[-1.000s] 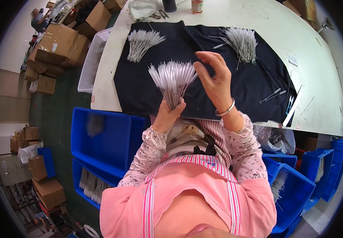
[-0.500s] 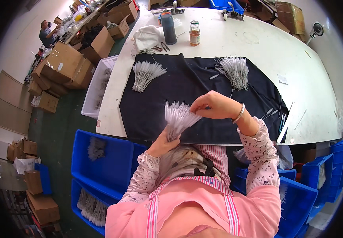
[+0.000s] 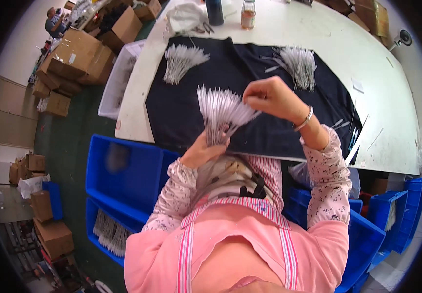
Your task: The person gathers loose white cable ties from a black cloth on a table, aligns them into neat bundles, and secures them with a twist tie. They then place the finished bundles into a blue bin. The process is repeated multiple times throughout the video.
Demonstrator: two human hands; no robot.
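Note:
A fanned bundle of thin wire tube brushes [image 3: 220,108] with white bristles stands upright in front of me, tips upward. My left hand [image 3: 205,149] is wrapped round its lower stems. At the bundle's upper right edge my right hand [image 3: 274,100] is closed in a pinch, its fingertips beside the brush tips. What lies between those fingertips is too small to make out. On the dark cloth [image 3: 172,119] beyond lie another brush bundle [image 3: 182,63] at the left and a larger brush pile [image 3: 296,67] at the right, with a few loose brushes nearby.
The cloth covers part of a white table [image 3: 338,34]. A dark bottle [image 3: 215,12], a glass jar [image 3: 248,14] and a white rag [image 3: 184,18] stand or lie at its back. Blue bins [image 3: 123,188] flank me; the lower left one holds brushes. Cardboard boxes [image 3: 76,56] and a distant person [image 3: 54,23] are far left.
The whole view has shifted, so the table sits higher in the picture. The bundle fans out wider to the right, and my right hand stays pinched at its edge.

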